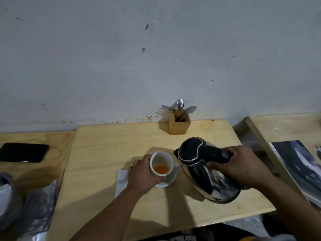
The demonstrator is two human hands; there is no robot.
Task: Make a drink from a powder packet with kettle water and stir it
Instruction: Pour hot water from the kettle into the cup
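A white cup [161, 163] holding orange powder or liquid at its bottom is tilted toward the kettle, over a white saucer [169, 180]. My left hand [143, 174] grips the cup from its left side. A steel kettle [205, 169] with a black lid and handle leans with its spout toward the cup's rim. My right hand [238, 166] is closed around the kettle's black handle. No water stream is visible between spout and cup. A white paper napkin or packet [121, 181] lies flat left of the saucer, partly under my left wrist.
A wooden holder [178, 125] with spoons and a fork stands at the back by the wall. A black phone [23, 152] lies at the left. Silver foil bags [34, 211] sit at the lower left. A dark printed magazine [298, 164] lies at the right.
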